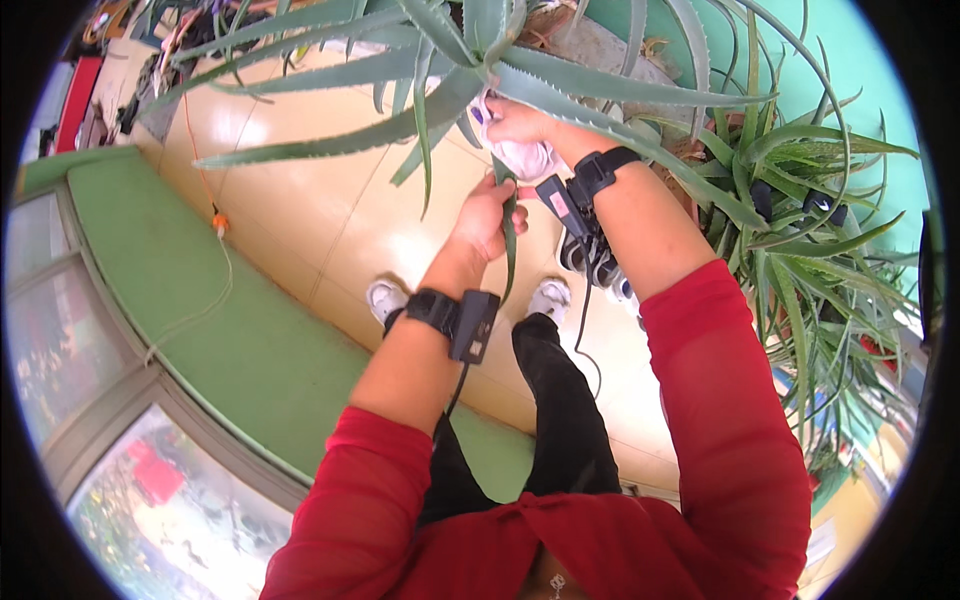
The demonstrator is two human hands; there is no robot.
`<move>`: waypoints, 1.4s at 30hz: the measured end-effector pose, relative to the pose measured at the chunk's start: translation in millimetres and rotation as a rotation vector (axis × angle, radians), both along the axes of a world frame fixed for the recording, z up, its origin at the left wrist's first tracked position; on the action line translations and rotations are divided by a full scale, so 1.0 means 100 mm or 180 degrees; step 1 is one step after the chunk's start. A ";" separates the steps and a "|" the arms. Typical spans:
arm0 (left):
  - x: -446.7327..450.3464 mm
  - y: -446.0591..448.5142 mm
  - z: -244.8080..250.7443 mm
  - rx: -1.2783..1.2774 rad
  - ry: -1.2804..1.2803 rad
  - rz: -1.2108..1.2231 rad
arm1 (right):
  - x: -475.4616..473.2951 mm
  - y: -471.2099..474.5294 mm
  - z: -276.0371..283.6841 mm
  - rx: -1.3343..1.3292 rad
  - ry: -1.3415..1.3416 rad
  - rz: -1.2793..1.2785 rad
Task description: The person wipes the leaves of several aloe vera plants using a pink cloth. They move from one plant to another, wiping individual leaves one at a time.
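A large aloe plant (480, 71) spreads long toothed leaves across the top of the head view. Below its centre, my left hand (491, 217) grips a hanging aloe leaf (511, 251) between thumb and fingers. Just above and to the right, my right hand (517, 124) holds a crumpled pale cloth (529, 157) close to the plant's centre, around the upper part of that same leaf as far as can be seen. Some of the right fingers are hidden by the cloth and leaves. Each wrist wears a black strap with a small box and a cable.
More aloe plants (795, 195) crowd the right side along a green wall. Several shoes (592, 259) stand on the tiled floor behind my right forearm. At left, a green ledge (225, 315) runs below windows, with a cord and orange connector (219, 223) hanging over it.
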State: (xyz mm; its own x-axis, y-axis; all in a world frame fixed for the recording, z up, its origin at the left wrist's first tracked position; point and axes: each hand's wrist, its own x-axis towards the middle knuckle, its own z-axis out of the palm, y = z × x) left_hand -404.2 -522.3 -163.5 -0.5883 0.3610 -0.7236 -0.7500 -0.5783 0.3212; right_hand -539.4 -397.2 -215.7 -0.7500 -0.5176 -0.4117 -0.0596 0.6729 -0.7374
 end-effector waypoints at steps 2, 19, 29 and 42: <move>0.00 -0.02 -0.05 0.0146 0.0046 0.0012 | -0.05 -0.06 0.04 0.0699 0.0108 0.0443; 0.03 -0.19 0.00 0.0547 -0.0041 -0.0169 | -0.04 0.14 0.22 -0.0354 -0.0285 0.0044; 0.17 -0.15 -0.06 0.1092 -0.0174 0.0003 | 0.57 0.30 0.52 -0.1137 -0.1465 0.0430; 0.26 -0.22 0.02 0.1339 -0.0401 0.0044 | 0.75 0.36 0.61 -0.1057 -0.1397 0.0301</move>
State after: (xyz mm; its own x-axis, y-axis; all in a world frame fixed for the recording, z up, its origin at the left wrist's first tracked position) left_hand -378.1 -544.4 -161.1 -0.5115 0.6323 -0.5818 -0.7596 -0.6493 -0.0379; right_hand -464.5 -360.9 -154.6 -0.4889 -0.7296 -0.4782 0.2518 0.4068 -0.8781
